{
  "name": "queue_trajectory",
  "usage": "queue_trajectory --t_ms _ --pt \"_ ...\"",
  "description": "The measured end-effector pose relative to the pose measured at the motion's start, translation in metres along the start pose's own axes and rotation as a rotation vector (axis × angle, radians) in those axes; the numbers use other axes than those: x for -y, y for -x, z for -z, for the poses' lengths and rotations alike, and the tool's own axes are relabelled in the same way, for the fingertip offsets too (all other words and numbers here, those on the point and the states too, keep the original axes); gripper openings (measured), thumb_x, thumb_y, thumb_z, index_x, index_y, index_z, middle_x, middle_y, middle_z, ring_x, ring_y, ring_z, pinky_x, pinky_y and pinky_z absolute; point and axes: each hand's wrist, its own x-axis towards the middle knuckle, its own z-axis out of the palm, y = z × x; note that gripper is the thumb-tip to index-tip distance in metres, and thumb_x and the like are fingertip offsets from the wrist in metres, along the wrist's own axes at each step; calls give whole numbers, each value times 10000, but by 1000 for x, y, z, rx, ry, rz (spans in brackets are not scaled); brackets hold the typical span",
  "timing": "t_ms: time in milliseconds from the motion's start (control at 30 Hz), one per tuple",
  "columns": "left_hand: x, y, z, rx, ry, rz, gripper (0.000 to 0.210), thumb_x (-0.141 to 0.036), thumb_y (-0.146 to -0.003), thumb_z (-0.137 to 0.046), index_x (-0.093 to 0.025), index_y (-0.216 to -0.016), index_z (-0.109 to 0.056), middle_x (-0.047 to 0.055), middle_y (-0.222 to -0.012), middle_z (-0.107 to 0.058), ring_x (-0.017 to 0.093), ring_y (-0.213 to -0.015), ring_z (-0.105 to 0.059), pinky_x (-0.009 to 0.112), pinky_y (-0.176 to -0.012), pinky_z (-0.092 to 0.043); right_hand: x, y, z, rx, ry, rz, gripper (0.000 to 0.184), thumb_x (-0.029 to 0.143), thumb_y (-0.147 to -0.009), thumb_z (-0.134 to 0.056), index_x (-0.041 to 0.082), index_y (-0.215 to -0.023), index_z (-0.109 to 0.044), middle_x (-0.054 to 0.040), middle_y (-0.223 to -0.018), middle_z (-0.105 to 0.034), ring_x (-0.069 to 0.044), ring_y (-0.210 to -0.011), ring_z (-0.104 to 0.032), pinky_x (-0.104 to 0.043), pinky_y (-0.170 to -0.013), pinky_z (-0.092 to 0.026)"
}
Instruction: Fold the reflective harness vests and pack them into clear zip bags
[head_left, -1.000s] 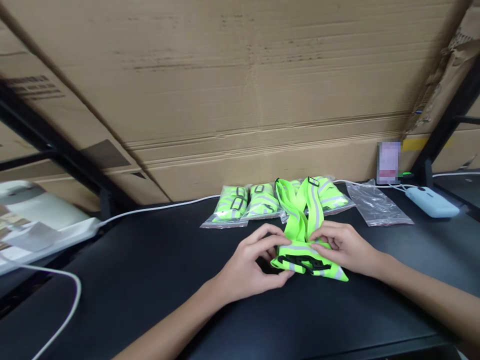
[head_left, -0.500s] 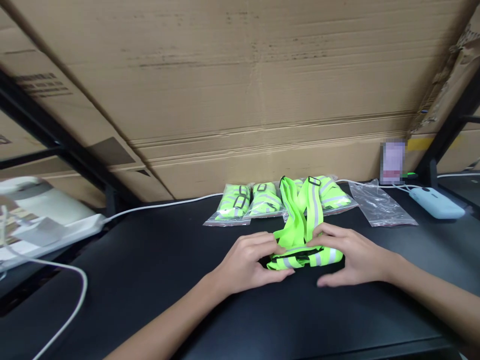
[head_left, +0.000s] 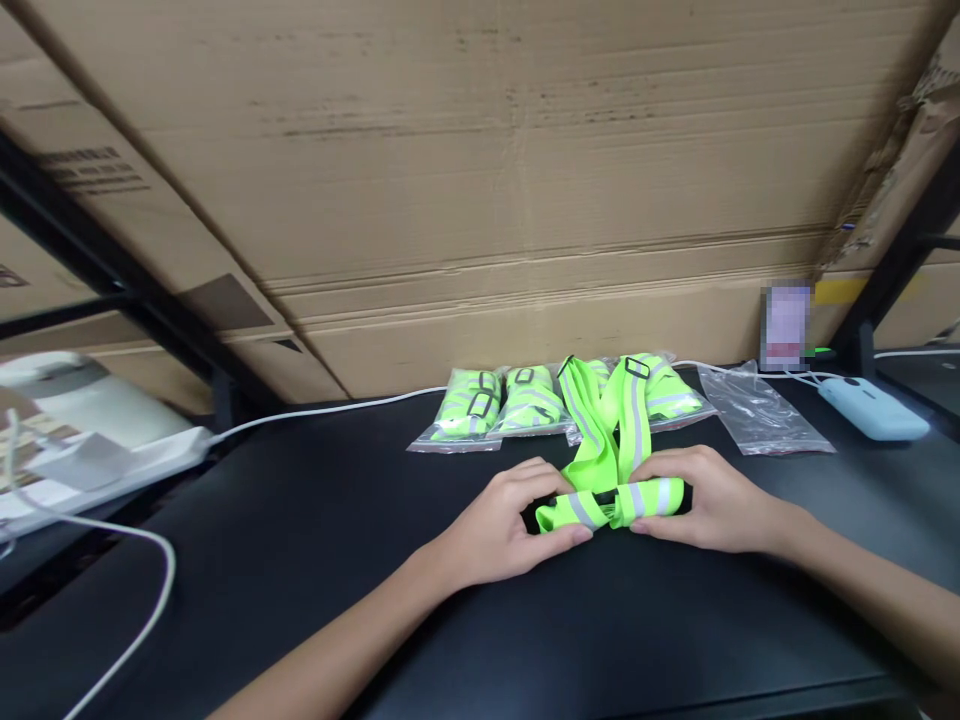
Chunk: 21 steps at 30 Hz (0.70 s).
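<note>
A neon-yellow reflective vest of elastic straps [head_left: 592, 508] lies on the black table, its near end folded into a flat roll. Two loose straps with black buckles run from the roll toward the back. My left hand [head_left: 517, 520] grips the roll's left end, thumb on the near side and fingers behind. On the right end, my right hand [head_left: 705, 500] is closed the same way, its thumb pressed against the silver stripe. The fingertips behind the roll are hidden.
Several clear bags [head_left: 469, 408] of packed neon straps line the back. Right of them lie an empty clear bag [head_left: 765, 410], a light blue power bank [head_left: 874, 408] and a blurred upright phone [head_left: 785, 325]. A white power strip [head_left: 105, 480] with cables sits left. Cardboard [head_left: 480, 180] stands behind.
My right thumb has come up from the table onto the roll, closing that hand. The roll has turned over slightly, and the straps have shifted a little right.
</note>
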Motion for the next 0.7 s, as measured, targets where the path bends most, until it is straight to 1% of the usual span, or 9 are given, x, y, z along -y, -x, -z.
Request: queue_trajectory --t_ms 67,200,267,333,433,467,567,600,700 --pt "1 0 -2 -4 10 27 219 -389 -886 -710 -181 -954 -719 47 -854 -687 189 -818 -621 294 -744 -504 -1 1 0 -10 7 -29 301 444 -832 -760 230 -1039 -722 -3 -864 -753 -174 -698 -664 -287 -665 -491" --pt "0 0 -6 -68 -8 138 246 -415 -876 -709 -176 -934 -706 30 -850 -650 168 -767 -596 286 -725 -484 -2 2 1 -53 -1 -34 300 459 -830 -762 224 -1012 -728 -15 -895 -759 -187 -745 -673 -303 -720 -490" --pt "0 0 -7 -80 26 129 255 -422 -869 -715 -174 -925 -700 32 -865 -625 171 -794 -583 294 -752 -482 -2 2 3 -12 -31 -26 274 454 -839 -756 215 -972 -731 -10 -868 -749 -170 -716 -655 -288 -696 -481" --pt "2 -1 -7 -92 87 102 273 -437 -918 -651 -171 -884 -704 36 -870 -575 166 -808 -563 294 -763 -482 -1 1 4 29 -46 -20 254 449 -840 -756 210 -918 -725 9 -794 -722 -149 -664 -615 -268 -652 -461" --pt "6 -1 -4 -97 204 93 350 -498 -947 -592 -168 -888 -695 47 -925 -525 159 -820 -550 293 -763 -498 0 1 6 36 -44 -4 250 449 -838 -759 206 -877 -718 18 -739 -698 -141 -635 -583 -261 -639 -449" --pt "7 -1 -3 -78 232 76 372 -540 -898 -651 -170 -926 -686 54 -962 -531 166 -838 -553 302 -774 -506 0 1 6 30 -45 3 256 456 -844 -752 204 -880 -722 11 -745 -703 -144 -639 -589 -263 -642 -451" --pt "8 1 -2 -12 236 -3 610 -586 -655 -860 -181 -1059 -646 74 -1055 -558 207 -918 -556 355 -841 -512 0 1 6 2 -60 19 298 485 -864 -728 193 -920 -740 -26 -812 -732 -164 -678 -629 -274 -660 -466" --pt "8 1 -3 -9 217 -16 620 -563 -641 -878 -183 -1070 -639 76 -1061 -564 215 -939 -556 367 -860 -507 0 1 6 -6 -64 19 307 489 -869 -722 190 -934 -743 -36 -832 -738 -171 -694 -639 -279 -670 -472" --pt "6 1 -6 -74 160 4 373 -445 -791 -803 -180 -1013 -663 84 -1087 -557 215 -975 -564 370 -876 -496 0 1 6 -16 -72 22 315 493 -878 -712 187 -943 -750 -49 -857 -747 -182 -724 -655 -290 -695 -485"
